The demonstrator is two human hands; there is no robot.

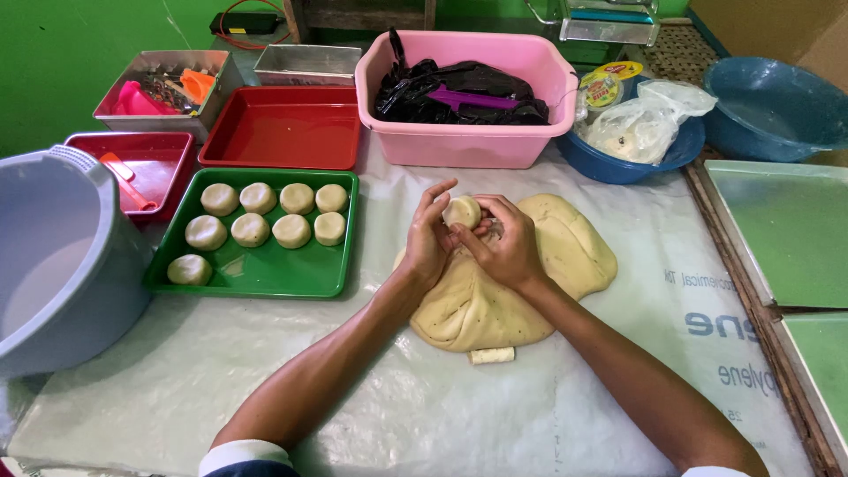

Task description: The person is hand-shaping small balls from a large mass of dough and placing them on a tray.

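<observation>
Above dough slab (495, 300), left hand (429, 243), right hand (508, 247), cupping dough ball (461, 212)

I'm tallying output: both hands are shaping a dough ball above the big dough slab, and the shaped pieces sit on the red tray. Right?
Not quite. In the head view the shaped pieces sit on the green tray, not the red one. The rest holds: left hand and right hand shape a dough ball above the slab.

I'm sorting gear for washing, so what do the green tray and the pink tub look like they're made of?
Green tray: likely plastic, glossy, with a moulded rim. Pink tub: likely plastic too, smooth, with rounded corners and a thick lip.
</observation>
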